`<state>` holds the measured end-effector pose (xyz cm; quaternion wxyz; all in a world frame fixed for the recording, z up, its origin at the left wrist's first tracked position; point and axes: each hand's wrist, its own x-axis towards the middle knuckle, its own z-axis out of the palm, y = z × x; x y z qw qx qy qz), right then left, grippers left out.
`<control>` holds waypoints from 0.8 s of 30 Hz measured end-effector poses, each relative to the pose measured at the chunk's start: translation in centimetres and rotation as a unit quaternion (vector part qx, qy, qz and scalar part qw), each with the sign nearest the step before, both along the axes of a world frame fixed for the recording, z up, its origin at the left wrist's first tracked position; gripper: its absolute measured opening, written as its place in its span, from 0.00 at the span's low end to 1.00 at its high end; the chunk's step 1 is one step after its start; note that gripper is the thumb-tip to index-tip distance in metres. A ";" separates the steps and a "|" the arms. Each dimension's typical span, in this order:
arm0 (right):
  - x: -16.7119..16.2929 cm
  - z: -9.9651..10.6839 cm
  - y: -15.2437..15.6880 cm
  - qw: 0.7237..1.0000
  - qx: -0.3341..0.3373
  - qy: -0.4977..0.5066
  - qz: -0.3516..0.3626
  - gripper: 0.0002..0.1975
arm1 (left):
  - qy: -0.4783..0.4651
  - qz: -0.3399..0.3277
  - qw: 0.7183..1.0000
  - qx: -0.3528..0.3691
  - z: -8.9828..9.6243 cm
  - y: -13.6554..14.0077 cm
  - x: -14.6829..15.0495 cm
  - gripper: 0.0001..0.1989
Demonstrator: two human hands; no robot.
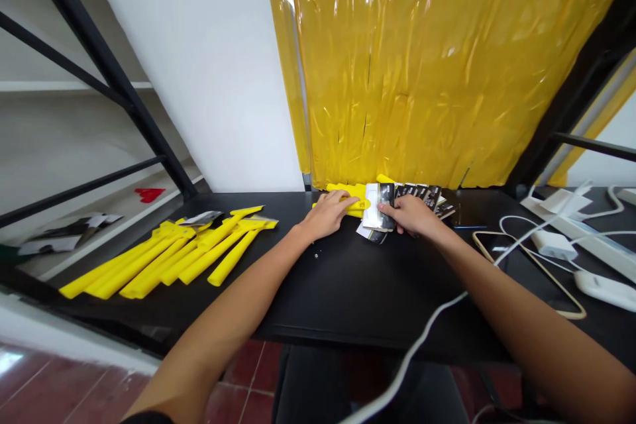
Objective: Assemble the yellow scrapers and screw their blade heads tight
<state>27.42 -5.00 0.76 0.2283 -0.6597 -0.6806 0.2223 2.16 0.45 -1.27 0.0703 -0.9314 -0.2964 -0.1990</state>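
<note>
My right hand point(416, 214) pinches a flat white and black card packet point(371, 213) between thumb and fingers, near the back of the black table. Beside it, my left hand point(325, 214) is closed over a yellow tube-shaped piece point(356, 206), whose end meets the packet's left edge. Whether the two are joined I cannot tell. Another card point(371, 235) lies partly under the held packet. Behind my right hand, several black printed cards point(433, 196) are fanned out. More yellow pieces point(342, 187) lie behind my left hand, partly hidden by it.
Several long yellow tubes point(169, 255) lie in a row on the table point(377, 298) at left. A phone-shaped object with a pale rim point(534, 271), a white charger point(554, 245), and a power strip point(591, 238) stand right. A white cable point(422, 338) crosses the front edge. A yellow plastic curtain point(422, 66) hangs behind.
</note>
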 end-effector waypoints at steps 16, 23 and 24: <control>-0.6 2.3 -1.8 0.988 -0.063 -0.140 0.010 0.37 | 0.057 0.648 0.741 -0.169 6.4 1.0 -23.7 0.41; -1.4 1.8 -2.4 0.964 0.063 -0.247 -0.074 0.35 | 0.031 0.589 0.788 -0.175 3.9 3.1 -28.8 0.32; -1.4 1.7 -2.4 0.959 0.081 -0.259 -0.080 0.35 | 0.021 0.581 0.797 -0.160 3.8 3.1 -28.7 0.31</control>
